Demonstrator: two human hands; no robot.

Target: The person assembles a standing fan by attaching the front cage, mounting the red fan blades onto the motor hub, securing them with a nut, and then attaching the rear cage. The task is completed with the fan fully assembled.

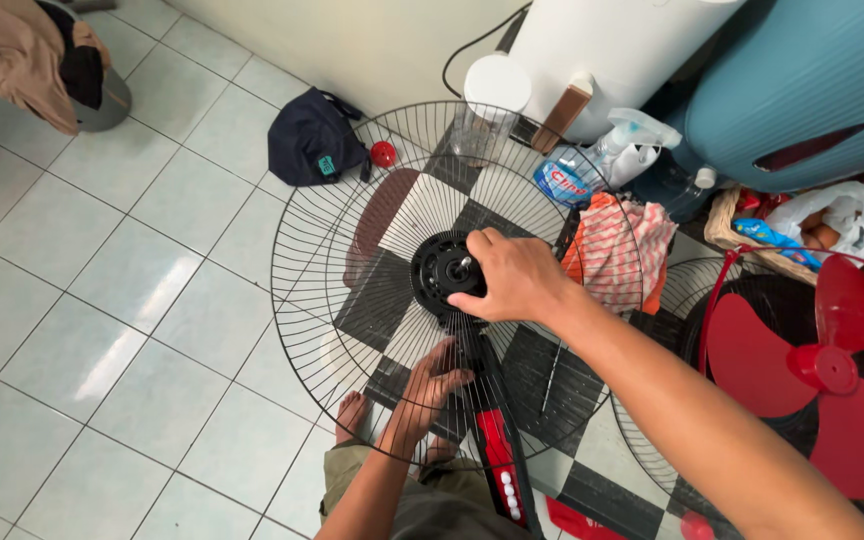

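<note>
Black round motor hub (444,270) with its short metal shaft sits at the centre of the round black wire fan guard (297,270), held above the checkered black-and-white floor mat (532,360). Right hand (517,280) clenched over the hub's right side, fingers curled onto its face. Left hand (439,375) reaches up behind the wires and grips the black-and-red fan column (492,440) just below the hub.

Judgement: work at the hub goes best with the column kept steady from below and the guard kept centred on the shaft, so the wires do not twist.

Red three-blade fan propeller (832,370) lies to the right on a second grille. Striped orange-and-white cloth (622,250) just beyond the guard; clear spray bottle (592,165) behind it. Dark blue cap (312,140) on the pale tiled floor (102,330).
</note>
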